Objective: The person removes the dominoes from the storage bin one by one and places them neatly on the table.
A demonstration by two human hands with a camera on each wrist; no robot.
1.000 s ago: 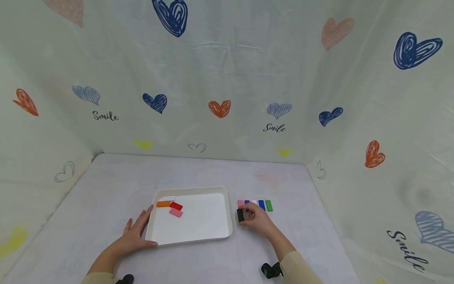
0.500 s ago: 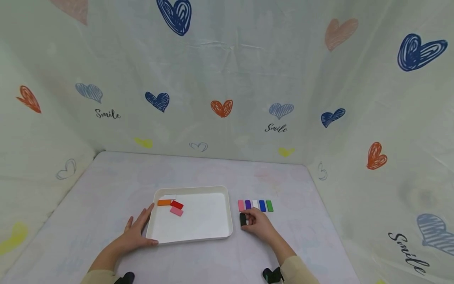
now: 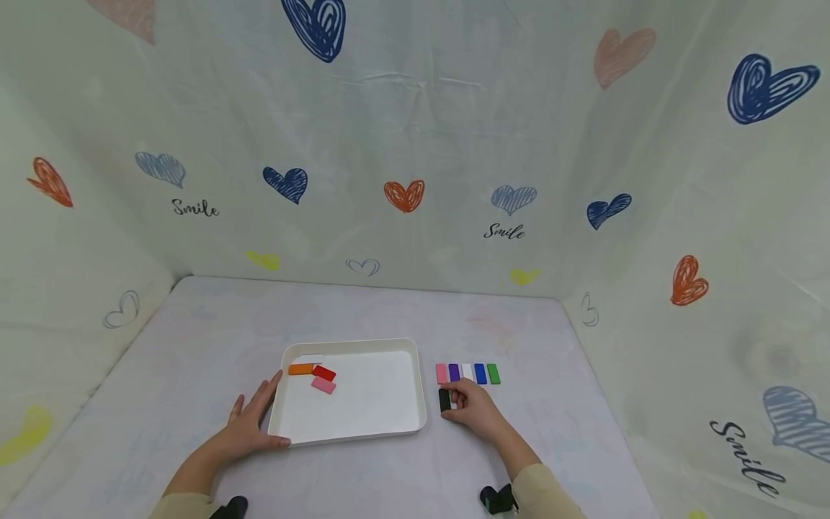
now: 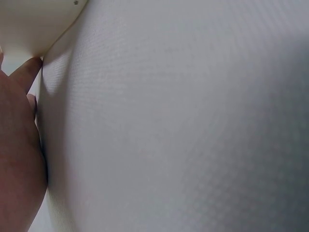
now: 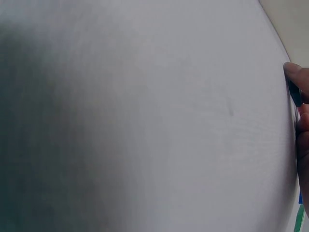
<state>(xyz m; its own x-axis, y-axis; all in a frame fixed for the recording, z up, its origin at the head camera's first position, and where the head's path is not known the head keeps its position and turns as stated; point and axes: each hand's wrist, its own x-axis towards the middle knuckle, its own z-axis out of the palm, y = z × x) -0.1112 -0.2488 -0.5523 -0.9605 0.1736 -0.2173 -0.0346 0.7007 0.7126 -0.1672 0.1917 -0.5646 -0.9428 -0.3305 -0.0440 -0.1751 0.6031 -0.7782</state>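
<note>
Lower right of centre, the right hand (image 3: pixel 476 411) pinches a black block (image 3: pixel 444 401) below a row of blocks (image 3: pixel 467 370). Lower left, the left hand (image 3: pixel 243 436) (grip apart) touches the white tray (image 3: pixel 369 404).

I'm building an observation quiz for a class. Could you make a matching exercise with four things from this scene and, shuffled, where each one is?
1. orange piece
2. green piece
3. black piece
4. left hand

A. at the right end of the row of pieces
B. touching the outside of the tray
C. pinched by the right hand
D. inside the tray

Pairs: 1-D; 2-A; 3-C; 4-B
</note>
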